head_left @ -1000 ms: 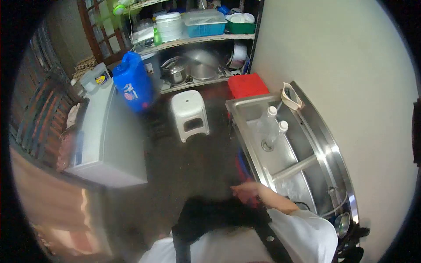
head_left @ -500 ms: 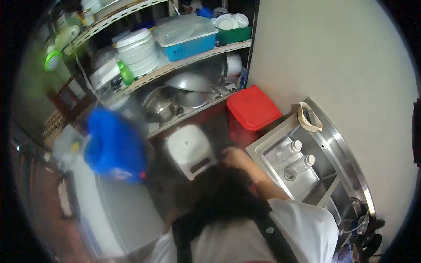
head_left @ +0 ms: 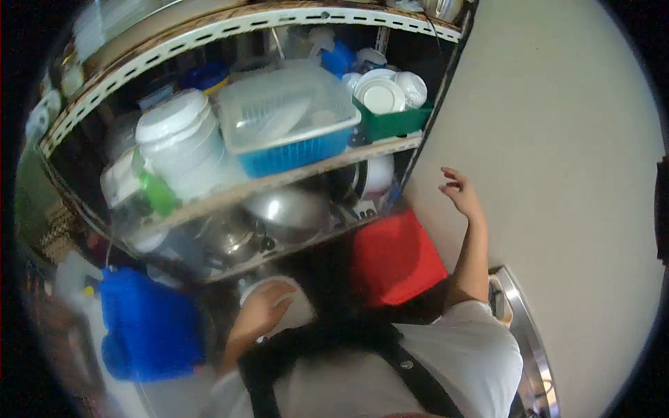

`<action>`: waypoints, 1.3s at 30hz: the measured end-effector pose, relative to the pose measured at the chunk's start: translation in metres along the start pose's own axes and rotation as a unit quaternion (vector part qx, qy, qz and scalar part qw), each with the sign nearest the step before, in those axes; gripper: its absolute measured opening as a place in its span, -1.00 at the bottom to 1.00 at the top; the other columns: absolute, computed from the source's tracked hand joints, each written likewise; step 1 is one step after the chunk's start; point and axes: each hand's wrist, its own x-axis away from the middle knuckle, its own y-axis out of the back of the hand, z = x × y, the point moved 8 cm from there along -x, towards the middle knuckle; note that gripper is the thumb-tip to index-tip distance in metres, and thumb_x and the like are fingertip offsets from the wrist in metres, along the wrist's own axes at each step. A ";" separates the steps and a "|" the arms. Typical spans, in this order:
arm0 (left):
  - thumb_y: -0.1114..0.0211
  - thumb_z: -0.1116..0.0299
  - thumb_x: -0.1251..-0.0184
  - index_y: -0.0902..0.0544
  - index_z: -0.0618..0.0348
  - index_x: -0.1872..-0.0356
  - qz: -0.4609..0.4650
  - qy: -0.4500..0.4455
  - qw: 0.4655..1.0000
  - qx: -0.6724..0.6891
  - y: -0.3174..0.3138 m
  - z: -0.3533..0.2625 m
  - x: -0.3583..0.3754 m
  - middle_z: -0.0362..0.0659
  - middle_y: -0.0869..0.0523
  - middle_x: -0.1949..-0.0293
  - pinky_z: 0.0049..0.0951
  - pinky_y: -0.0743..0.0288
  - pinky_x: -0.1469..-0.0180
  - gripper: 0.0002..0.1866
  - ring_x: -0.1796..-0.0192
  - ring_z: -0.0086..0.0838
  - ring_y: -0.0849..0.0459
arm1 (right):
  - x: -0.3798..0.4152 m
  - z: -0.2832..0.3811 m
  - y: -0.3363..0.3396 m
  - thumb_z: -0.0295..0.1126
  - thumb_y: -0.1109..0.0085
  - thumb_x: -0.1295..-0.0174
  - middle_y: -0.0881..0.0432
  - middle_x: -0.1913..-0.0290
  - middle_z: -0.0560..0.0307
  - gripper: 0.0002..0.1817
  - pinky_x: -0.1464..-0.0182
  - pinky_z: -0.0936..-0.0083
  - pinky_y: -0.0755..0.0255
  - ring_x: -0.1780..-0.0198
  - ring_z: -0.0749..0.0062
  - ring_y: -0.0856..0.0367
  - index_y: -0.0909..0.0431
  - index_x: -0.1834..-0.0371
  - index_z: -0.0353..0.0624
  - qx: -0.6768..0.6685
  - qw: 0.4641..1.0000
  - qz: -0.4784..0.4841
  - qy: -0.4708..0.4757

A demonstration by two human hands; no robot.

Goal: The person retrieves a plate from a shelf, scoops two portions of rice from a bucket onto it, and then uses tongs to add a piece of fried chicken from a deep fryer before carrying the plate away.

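My right hand (head_left: 461, 196) is raised in front of the pale wall (head_left: 557, 139), fingers loosely apart and nothing in them. It is up and to the right of the red lidded bin (head_left: 397, 258). Low down, my left hand (head_left: 263, 306) overlaps the white plastic stool (head_left: 301, 310); its fingers are loosely stretched with no object showing in them. Most of the stool is hidden by that hand and my body.
Ahead stands a metal rack (head_left: 279, 31) with a blue basket (head_left: 300, 153) under a clear lid, stacked white tubs (head_left: 182, 150), a green crate (head_left: 391, 125) of white dishes and steel bowls (head_left: 289, 212). A blue container (head_left: 150, 327) is on the left, a steel sink edge (head_left: 533, 348) on the right.
My right hand has risen from beside the stool to in front of the wall. My left hand has come into view over the stool. The view has tilted up, and the rack looks nearer.
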 end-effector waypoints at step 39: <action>-0.22 0.60 -0.11 -0.67 0.24 0.29 -0.233 0.090 0.962 -0.108 0.076 0.077 -0.188 0.00 -0.59 -0.02 -0.39 -0.56 0.14 -0.85 0.07 -0.22 -0.66 | -0.461 0.065 -0.160 -0.03 -0.34 -0.03 -0.66 0.31 -0.07 -0.61 0.14 0.28 -0.46 0.24 0.05 -0.62 -0.66 0.32 -0.16 0.219 0.906 0.133 0.337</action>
